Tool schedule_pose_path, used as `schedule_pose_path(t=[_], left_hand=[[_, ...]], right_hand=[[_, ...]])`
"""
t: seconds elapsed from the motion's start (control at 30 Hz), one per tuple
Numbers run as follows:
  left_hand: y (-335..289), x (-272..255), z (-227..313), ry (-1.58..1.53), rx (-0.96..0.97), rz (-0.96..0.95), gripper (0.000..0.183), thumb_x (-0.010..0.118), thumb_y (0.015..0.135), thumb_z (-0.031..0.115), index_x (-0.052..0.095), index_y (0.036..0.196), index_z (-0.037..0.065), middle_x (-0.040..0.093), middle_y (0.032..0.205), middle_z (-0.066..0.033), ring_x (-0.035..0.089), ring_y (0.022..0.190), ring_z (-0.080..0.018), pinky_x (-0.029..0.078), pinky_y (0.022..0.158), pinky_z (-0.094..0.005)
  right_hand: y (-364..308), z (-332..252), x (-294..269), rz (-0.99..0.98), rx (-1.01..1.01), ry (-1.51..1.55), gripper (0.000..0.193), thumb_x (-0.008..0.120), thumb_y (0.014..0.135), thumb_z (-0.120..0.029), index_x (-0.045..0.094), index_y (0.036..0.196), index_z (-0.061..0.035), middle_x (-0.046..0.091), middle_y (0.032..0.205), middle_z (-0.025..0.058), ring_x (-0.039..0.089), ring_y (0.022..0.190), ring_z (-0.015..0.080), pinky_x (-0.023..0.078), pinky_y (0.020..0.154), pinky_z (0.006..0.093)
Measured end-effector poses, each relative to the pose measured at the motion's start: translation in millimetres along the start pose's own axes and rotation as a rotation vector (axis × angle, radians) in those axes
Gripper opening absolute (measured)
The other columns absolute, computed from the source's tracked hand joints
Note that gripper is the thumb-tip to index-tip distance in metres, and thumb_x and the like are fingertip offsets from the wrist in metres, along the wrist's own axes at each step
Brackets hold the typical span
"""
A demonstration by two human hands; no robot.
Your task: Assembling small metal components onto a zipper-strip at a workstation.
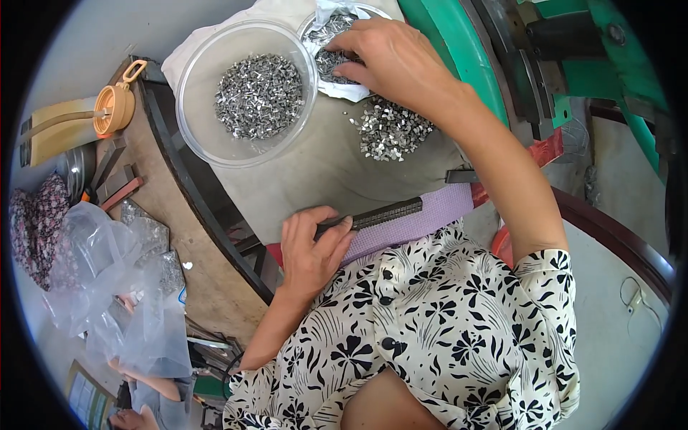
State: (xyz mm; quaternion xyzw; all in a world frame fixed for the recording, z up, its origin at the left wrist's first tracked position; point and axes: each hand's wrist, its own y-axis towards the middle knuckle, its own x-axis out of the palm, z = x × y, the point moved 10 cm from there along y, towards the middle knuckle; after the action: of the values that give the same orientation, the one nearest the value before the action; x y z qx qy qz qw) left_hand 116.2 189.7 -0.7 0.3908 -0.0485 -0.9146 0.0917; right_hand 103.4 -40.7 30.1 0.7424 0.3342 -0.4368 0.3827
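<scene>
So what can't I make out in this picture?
All in the head view:
Dark bar: partly covered by the left hand.
Thin metal bits in the lined bowl: partly behind the right hand.
Loose metal pieces: too small to count.
Background person: cut off by lower edge.

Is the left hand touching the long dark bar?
Touching: the head view shows the left hand on the left end of the long dark bar, its thumb and fingers around it.
</scene>
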Motion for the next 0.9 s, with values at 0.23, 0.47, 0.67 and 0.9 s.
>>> schedule_pose_path(t=[0.23, 0.47, 0.67, 0.9], left_hand=[[-3, 1, -1, 0.011, 0.008, 0.018, 0.033, 0.083, 0.069, 0.012, 0.073, 0.1, 0.011, 0.063, 0.103, -0.0063, 0.06, 0.093, -0.025, 0.043, 0.076, -0.0383], [-2, 0, 1, 0.039, 0.016, 0.031, 0.032, 0.084, 0.068, 0.011, 0.074, 0.099, 0.012, 0.063, 0.103, -0.0061, 0.059, 0.092, -0.0249, 0.043, 0.076, -0.0378], [-1, -1, 3, 0.049, 0.017, 0.031, 0.032, 0.084, 0.068, 0.01, 0.074, 0.098, 0.012, 0.063, 0.102, -0.0061, 0.06, 0.091, -0.0251, 0.043, 0.076, -0.0375], [1, -1, 4, 0.031, 0.018, 0.025, 0.032, 0.084, 0.067, 0.01, 0.073, 0.098, 0.011, 0.063, 0.102, -0.0061, 0.06, 0.091, -0.0243, 0.043, 0.076, -0.0376]], right_hand=[[15, 0, 27, -0.212, 0.071, 0.081, 0.018, 0.072, 0.081, -0.014, 0.075, 0.095, -0.0037, 0.073, 0.087, 0.0155, 0.069, 0.082, 0.0344, 0.054, 0.075, 0.0433], [22, -7, 35, -0.267, 0.041, 0.054, 0.019, 0.069, 0.08, -0.012, 0.075, 0.097, -0.0055, 0.072, 0.086, 0.0168, 0.069, 0.081, 0.0359, 0.054, 0.075, 0.0442], [22, -6, 36, -0.233, 0.024, 0.04, 0.017, 0.068, 0.079, -0.011, 0.074, 0.093, -0.0044, 0.072, 0.085, 0.0176, 0.069, 0.081, 0.0367, 0.054, 0.075, 0.0451], [21, -7, 35, -0.224, -0.024, 0.064, 0.014, 0.064, 0.074, -0.009, 0.072, 0.081, 0.0006, 0.068, 0.077, 0.022, 0.069, 0.076, 0.039, 0.054, 0.069, 0.0473]])
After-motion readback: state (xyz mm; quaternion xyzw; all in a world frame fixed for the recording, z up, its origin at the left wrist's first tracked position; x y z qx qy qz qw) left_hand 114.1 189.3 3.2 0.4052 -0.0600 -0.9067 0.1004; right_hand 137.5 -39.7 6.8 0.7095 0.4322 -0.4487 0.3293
